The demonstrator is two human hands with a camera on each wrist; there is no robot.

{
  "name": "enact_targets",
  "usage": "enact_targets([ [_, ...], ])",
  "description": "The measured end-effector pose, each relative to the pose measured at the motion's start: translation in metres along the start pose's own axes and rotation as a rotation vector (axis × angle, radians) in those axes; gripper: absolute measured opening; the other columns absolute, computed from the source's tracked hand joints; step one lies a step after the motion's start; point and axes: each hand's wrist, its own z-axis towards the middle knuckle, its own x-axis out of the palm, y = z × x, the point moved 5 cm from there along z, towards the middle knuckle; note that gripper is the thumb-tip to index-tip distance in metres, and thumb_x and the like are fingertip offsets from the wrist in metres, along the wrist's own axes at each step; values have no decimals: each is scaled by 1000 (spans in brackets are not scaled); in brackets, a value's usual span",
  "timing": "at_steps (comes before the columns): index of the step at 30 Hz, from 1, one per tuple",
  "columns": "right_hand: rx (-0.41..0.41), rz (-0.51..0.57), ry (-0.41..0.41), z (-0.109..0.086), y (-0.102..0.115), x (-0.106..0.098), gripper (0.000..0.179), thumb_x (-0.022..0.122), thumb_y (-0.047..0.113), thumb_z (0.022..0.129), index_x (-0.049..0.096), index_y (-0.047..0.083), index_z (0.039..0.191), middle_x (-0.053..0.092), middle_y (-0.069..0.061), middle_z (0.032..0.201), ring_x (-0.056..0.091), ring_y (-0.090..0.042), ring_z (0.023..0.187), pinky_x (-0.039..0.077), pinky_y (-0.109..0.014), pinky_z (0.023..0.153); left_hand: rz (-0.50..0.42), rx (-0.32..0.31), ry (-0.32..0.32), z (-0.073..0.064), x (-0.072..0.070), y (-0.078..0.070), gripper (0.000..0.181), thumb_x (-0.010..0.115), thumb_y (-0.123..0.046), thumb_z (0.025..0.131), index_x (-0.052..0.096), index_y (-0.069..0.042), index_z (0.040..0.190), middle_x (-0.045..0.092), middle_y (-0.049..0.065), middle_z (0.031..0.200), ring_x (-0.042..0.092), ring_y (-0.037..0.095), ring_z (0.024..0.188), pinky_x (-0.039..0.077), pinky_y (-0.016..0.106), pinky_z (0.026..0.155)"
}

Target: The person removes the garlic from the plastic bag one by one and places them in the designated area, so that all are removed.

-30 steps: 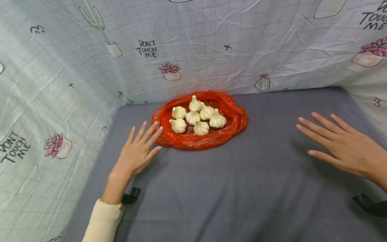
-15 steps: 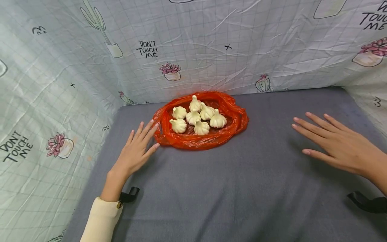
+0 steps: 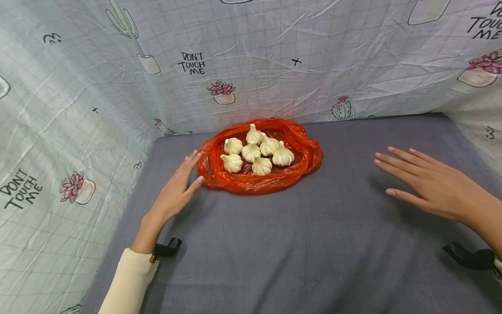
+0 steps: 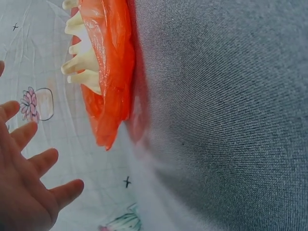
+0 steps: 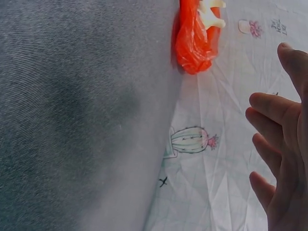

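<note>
Several garlic bulbs (image 3: 251, 152) sit together in an orange-red plastic bag (image 3: 259, 185) whose rim is rolled down around them. My left hand (image 3: 174, 192) is by the bag's left side, fingers extended, its fingertips right at the rim in the head view. It holds nothing. In the left wrist view the left hand (image 4: 29, 178) is apart from the bag (image 4: 115, 72), with bulb tips poking above the rim. Well to the right of the bag, my right hand (image 3: 431, 183) hovers over the table with straight fingers and holds nothing. The right wrist view shows that hand (image 5: 284, 134) and the bag's near end (image 5: 195, 48).
A dark grey cloth (image 3: 274, 244) covers the table. White fabric walls (image 3: 255, 52) printed with cacti and lettering rise behind the bag and along both sides. Black straps (image 3: 166, 248) ring the wrists.
My right hand has drifted left toward the bag. The left hand has turned, its fingers drawing together, and moved slightly up along the bag's left edge. Bag and bulbs stay put.
</note>
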Motion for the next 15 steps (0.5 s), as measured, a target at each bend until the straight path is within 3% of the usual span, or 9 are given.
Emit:
enact_targets([
  [3, 10, 8, 9, 4, 1, 0, 79, 72, 44, 92, 38, 21, 159, 42, -8, 159, 9, -12, 156, -1, -35, 126, -80, -2, -11, 3, 0, 4, 67, 50, -39, 107, 18, -28, 165, 15, 3, 171, 13, 30, 156, 18, 64, 119],
  [6, 31, 19, 12, 9, 2, 0, 74, 73, 42, 92, 43, 21, 156, 47, -9, 156, 23, -22, 154, 2, -37, 126, -135, -10, -40, 7, -1, 8, 67, 53, -35, 106, 18, -29, 164, 17, 3, 170, 16, 28, 156, 19, 63, 120],
  [10, 56, 47, 0, 16, 4, -1, 66, 74, 39, 92, 52, 21, 151, 53, -6, 151, 42, -32, 143, 20, -47, 123, -219, -49, -66, 13, -1, 14, 68, 56, -33, 105, 22, -28, 164, 20, 5, 169, 23, 34, 153, 26, 65, 116],
  [15, 33, 126, -36, 29, 8, -4, 55, 75, 31, 92, 61, 16, 143, 59, -5, 145, 50, -33, 135, 38, -56, 107, -326, -122, -68, 22, 2, 27, 69, 59, -31, 104, 24, -28, 163, 22, 6, 168, 30, 40, 150, 32, 69, 110],
])
